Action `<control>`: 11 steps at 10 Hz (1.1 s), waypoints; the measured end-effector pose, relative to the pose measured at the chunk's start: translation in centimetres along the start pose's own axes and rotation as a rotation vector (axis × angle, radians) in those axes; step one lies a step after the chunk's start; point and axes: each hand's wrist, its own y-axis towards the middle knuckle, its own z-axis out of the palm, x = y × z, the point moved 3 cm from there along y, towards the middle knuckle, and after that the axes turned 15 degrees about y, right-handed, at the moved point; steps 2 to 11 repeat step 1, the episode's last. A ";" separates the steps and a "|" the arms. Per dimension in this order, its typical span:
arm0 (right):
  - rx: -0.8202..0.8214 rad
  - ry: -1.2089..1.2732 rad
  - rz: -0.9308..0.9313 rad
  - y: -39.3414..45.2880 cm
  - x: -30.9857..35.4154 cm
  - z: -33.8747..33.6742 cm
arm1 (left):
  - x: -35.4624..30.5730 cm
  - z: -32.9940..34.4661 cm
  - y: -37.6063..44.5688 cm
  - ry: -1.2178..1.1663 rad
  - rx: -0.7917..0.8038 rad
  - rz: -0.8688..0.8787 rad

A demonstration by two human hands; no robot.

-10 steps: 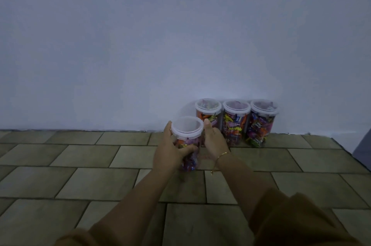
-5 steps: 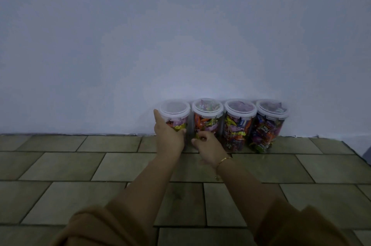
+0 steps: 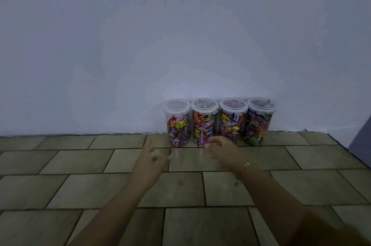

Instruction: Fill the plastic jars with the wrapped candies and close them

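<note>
four clear plastic jars of wrapped candies (image 3: 218,121), white-lidded, stand touching along the wall. left hand (image 3: 149,160) fingers spread, right hand (image 3: 221,150) loosely curled, both empty; a stray knuckle could topple the row.

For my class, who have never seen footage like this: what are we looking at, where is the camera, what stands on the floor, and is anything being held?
There is no machine here. A person wears a wide-angle camera on the head, which looks forward and down, so both forearms reach into the picture from below. The left hand and the right hand hang just above the tiled floor, fingers loosely spread, and hold nothing. The right wrist wears a thin bracelet. Against the pale wall stand four clear plastic jars in a row, side by side: the leftmost jar, the second jar, the third jar and the rightmost jar. All are filled with colourful wrapped candies and have their lids on.
</note>
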 end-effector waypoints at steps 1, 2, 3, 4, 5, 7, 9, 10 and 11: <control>-0.012 0.024 -0.119 -4.9 2.1 -3.4 | 2.8 -4.3 -8.1 -0.077 -0.092 0.010; -0.012 0.024 -0.119 -4.9 2.1 -3.4 | 2.8 -4.3 -8.1 -0.077 -0.092 0.010; -0.012 0.024 -0.119 -4.9 2.1 -3.4 | 2.8 -4.3 -8.1 -0.077 -0.092 0.010; -0.012 0.024 -0.119 -4.9 2.1 -3.4 | 2.8 -4.3 -8.1 -0.077 -0.092 0.010; -0.012 0.024 -0.119 -4.9 2.1 -3.4 | 2.8 -4.3 -8.1 -0.077 -0.092 0.010; -0.012 0.024 -0.119 -4.9 2.1 -3.4 | 2.8 -4.3 -8.1 -0.077 -0.092 0.010; -0.012 0.024 -0.119 -4.9 2.1 -3.4 | 2.8 -4.3 -8.1 -0.077 -0.092 0.010; -0.012 0.024 -0.119 -4.9 2.1 -3.4 | 2.8 -4.3 -8.1 -0.077 -0.092 0.010; -0.012 0.024 -0.119 -4.9 2.1 -3.4 | 2.8 -4.3 -8.1 -0.077 -0.092 0.010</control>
